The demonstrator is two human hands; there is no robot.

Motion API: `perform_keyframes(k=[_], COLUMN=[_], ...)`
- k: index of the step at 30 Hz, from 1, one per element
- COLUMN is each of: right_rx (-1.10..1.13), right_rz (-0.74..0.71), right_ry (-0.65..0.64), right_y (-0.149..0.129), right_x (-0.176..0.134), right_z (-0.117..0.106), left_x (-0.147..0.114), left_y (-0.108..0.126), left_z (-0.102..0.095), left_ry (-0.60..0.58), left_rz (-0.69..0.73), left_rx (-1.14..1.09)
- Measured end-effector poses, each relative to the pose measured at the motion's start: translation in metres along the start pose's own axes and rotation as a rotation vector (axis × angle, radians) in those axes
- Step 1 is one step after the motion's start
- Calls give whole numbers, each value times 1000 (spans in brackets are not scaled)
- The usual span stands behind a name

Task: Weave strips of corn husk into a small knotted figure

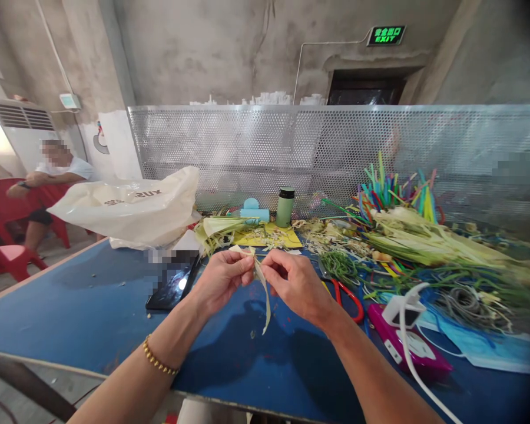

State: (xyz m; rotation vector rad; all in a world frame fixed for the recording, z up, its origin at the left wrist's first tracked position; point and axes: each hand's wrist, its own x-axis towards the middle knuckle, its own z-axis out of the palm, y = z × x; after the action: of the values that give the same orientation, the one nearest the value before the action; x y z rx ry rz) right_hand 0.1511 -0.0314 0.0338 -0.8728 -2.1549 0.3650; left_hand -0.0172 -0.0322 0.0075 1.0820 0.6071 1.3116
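Observation:
Over the front of the blue table, my left hand (pixel 224 275) pinches a pale strip of corn husk (pixel 265 300) between thumb and fingers. Close beside it, my right hand (pixel 294 282) has its thumb and fingertips pressed together at the same strip. One end of the husk hangs down below the hands, and a short piece sticks up past the left fingertips. Part of the strip is hidden by the fingers. Just right of my right hand lie red-handled scissors (pixel 353 303) and a bundle of green strands (pixel 339 266).
A tablet-like dark device (pixel 172 285) and a white plastic bag (pixel 132 206) lie on the left. Behind stand a green bottle (pixel 285 209) and a perforated metal panel (pixel 247 141). Corn husks (pixel 433 238), a purple power strip (pixel 406 347) and a blue mask (pixel 490 341) are right. A person sits far left.

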Motion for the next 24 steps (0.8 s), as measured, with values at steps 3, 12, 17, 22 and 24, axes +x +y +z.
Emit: perform_keyframes(k=[3, 12, 17, 22, 24], right_rx=[-37, 62, 501, 590, 551], right_rz=[-9, -64, 202, 260, 269], right_ry=[73, -51, -134, -15, 24], right_y=[5, 13, 16, 21, 21], right_x=[2, 5, 5, 7, 7], right_z=[-6, -6, 2, 1, 2], left_x=[0, -7, -8, -9, -9], left_y=[-1, -7, -5, -2, -2], left_z=[-3, -1, -1, 1, 2], left_ry=[33, -140, -177, -191, -181], left_rz=[19, -106, -176, -200, -186], left_rx=[118, 430, 354, 285, 326])
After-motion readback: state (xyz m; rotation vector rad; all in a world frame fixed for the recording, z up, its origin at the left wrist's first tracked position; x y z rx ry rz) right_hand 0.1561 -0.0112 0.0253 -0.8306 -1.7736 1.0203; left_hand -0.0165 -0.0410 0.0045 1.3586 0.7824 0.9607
